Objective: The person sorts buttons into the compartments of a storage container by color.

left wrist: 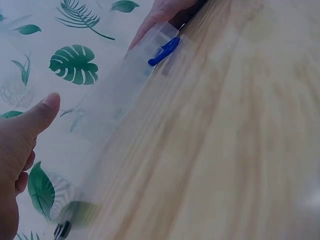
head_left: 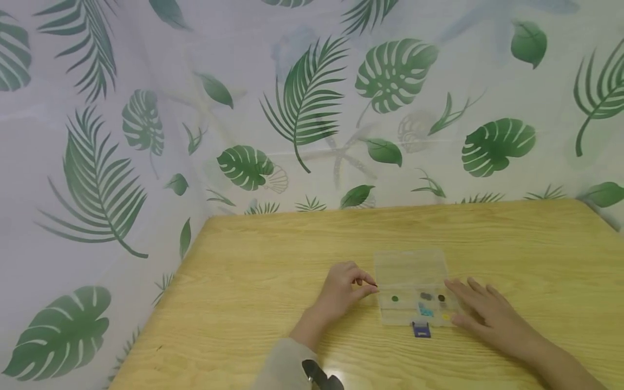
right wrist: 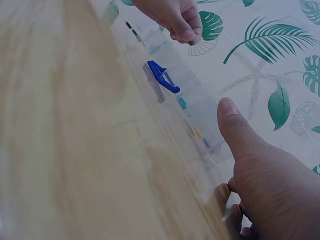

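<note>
A clear plastic compartment box lies on the table with its transparent lid folded back and its blue latch facing the person. Small pieces sit inside: a green one, grey ones, a black one, blue ones and a yellow one. My left hand is at the box's left edge; thumb and index fingertip pinch what looks like a tiny dark piece. My right hand rests along the box's right side, fingers extended.
The box stands on a wood-grain table. Behind and to the left hangs a white curtain printed with green leaves. A dark strap sits by the left sleeve.
</note>
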A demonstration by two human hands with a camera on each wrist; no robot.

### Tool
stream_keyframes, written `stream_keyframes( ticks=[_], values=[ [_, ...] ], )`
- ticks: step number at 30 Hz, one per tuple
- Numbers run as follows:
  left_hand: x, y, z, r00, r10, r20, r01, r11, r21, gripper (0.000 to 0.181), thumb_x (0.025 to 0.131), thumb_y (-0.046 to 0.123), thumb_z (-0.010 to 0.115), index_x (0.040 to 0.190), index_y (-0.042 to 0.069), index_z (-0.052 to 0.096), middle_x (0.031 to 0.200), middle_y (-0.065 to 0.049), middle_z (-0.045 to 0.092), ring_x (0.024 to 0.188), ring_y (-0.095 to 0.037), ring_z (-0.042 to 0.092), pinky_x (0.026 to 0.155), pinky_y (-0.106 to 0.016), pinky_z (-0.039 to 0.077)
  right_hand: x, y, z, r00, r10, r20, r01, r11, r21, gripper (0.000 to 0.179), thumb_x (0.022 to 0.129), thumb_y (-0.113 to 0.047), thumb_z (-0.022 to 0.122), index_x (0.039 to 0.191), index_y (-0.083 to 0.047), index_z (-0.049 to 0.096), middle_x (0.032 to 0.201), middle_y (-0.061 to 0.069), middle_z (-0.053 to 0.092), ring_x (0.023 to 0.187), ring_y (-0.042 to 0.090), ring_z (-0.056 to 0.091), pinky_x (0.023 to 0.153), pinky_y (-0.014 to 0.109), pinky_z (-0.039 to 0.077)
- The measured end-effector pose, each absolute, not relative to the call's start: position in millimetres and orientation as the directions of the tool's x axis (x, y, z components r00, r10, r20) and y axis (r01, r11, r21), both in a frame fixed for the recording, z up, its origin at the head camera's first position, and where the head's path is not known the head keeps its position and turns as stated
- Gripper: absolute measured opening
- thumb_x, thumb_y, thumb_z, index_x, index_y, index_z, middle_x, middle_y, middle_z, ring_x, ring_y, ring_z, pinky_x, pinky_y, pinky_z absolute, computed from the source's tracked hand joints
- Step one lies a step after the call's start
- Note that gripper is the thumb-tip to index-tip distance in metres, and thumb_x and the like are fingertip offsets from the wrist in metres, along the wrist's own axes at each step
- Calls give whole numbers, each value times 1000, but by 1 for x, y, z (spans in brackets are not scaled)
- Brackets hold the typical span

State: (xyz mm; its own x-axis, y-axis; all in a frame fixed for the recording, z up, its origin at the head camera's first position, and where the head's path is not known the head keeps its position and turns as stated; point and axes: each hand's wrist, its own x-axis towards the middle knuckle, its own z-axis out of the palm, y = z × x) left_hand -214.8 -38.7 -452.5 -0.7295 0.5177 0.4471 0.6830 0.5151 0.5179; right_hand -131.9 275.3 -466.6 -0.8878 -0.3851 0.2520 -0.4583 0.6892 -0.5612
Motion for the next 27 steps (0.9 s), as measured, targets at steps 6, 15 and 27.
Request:
stream_keyframes(
  ticks=[6,15,27],
  values=[
    [-210,-9,-445,-708,552,441,705,513,489,12,80,31,73,83,20,74,74,10,58,69,0,47,69,-10,35,-132,277,-468,-887,-388,251,-460,692,-556,65,91,-20,61,149,-16,31,142,25,41,128,59,26,112,58,-5],
    [-211,24,-447,-531,630,567,846,431,314,14,75,29,78,82,17,75,71,6,59,66,-4,48,66,-7,32,-131,276,-464,-895,-384,226,-442,697,-565,63,92,-22,59,149,-16,31,143,25,39,128,59,25,110,60,-5],
    [-206,58,-441,-530,678,510,844,483,234,16,79,36,73,87,22,75,74,11,60,68,1,47,67,-5,31,-132,275,-464,-892,-384,239,-450,697,-559,63,91,-22,61,148,-15,33,143,25,40,128,59,26,110,62,-3]
  ],
)
